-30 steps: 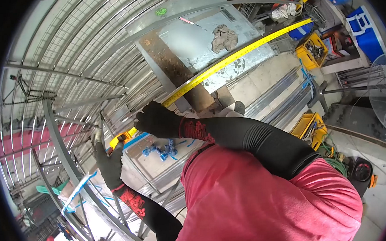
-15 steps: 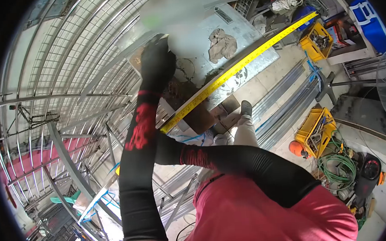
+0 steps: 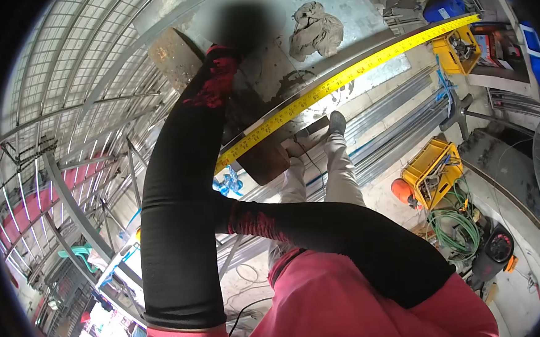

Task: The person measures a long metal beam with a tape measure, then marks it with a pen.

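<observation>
My left hand [image 3: 242,23] reaches over the metal-topped table [image 3: 359,15] and is a dark blur, so its fingers and anything in them cannot be made out. Just the back edge of my right hand [image 3: 222,213] shows; my left forearm hides its fingers. Near it is the lower end of a yellow tape measure [image 3: 350,72], extended diagonally along a long metal bar at the table's edge. A crumpled grey cloth [image 3: 316,32] lies on the table. Left of my left wrist is a stained brown plate [image 3: 175,55].
Metal grilles and bars [image 3: 72,75] stand at the left. Long metal profiles [image 3: 391,133] lie on the floor beyond my feet. At the right are a yellow crate [image 3: 432,172] of tools, an orange round object [image 3: 402,191], a green hose [image 3: 456,234] and another yellow crate [image 3: 457,52].
My left hand has moved up and slightly right, farther over the table. The view has shifted; the tape measure still lies diagonally, now at a shallower angle.
</observation>
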### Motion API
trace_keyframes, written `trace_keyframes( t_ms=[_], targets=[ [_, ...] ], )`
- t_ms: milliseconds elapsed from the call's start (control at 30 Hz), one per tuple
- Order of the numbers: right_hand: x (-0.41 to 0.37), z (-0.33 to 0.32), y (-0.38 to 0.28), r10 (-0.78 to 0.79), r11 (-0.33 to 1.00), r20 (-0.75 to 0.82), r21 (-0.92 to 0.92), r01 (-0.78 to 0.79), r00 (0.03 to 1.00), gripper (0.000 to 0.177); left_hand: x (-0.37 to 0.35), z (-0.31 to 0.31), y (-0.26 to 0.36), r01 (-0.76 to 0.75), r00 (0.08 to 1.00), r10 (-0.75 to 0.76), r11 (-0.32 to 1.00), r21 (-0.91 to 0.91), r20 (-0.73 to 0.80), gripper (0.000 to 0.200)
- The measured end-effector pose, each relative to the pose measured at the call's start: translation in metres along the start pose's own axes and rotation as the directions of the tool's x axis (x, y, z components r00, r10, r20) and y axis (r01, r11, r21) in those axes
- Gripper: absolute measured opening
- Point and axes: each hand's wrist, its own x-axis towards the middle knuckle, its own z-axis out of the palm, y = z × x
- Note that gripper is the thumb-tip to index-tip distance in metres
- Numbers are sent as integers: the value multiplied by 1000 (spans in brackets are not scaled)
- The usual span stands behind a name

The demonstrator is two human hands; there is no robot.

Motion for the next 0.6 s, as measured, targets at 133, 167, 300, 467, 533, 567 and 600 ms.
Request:
trace_keyframes(
  t_ms=[133,167,300,467,533,567,600],
  targets=[
    [3,4,-20,-330,576,239,-715,395,913,38,-7,-13,3,121,992,-109,949,-290,59,24],
    [5,3,-20,-334,466,284,-779,420,899,38,-12,-17,4,88,995,-74,957,-275,59,24],
    [10,1,-17,-367,203,348,-875,439,863,35,-32,-19,10,121,974,-73,968,-221,212,21],
    [6,7,-38,-194,475,266,-817,327,944,33,-45,-11,2,-168,936,216,968,-186,278,22],
    [3,4,-29,-231,515,259,-785,344,938,34,-49,-8,9,-5,961,86,957,-290,264,22],
    [2,2,-27,-207,535,246,-782,320,947,34,-49,-7,13,-15,962,94,955,-296,255,22],
    [2,1,-23,-212,528,243,-786,320,947,34,-51,-6,16,88,949,-1,962,-260,315,23]
  ],
)
